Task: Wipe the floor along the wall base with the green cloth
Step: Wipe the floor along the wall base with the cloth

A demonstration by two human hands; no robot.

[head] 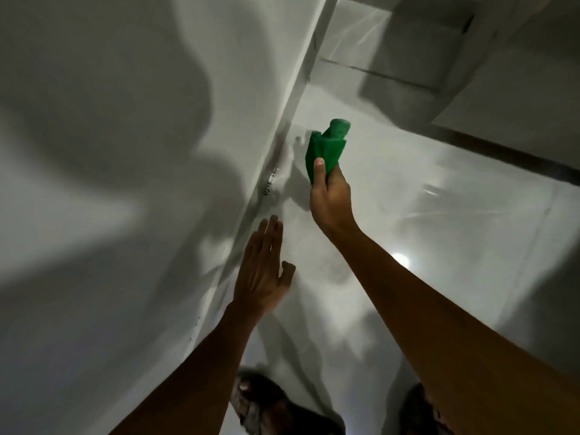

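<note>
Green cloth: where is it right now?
In the head view the green cloth sits just right of centre, bunched in the right hand, just right of the wall base. The open left hand is nearer the camera.

Glossy pale tiled floor (439,246), really shiny with light glare. Dark smudgy marks (270,183) sit right along the wall base (251,211); two feet stand on it.

Glossy floor (423,246) lies open right of the wall (125,152), its base strip blocked only by the flat, spread left hand (262,271) and, further along, the green cloth (324,149) pinched in the right hand (331,199).
</note>
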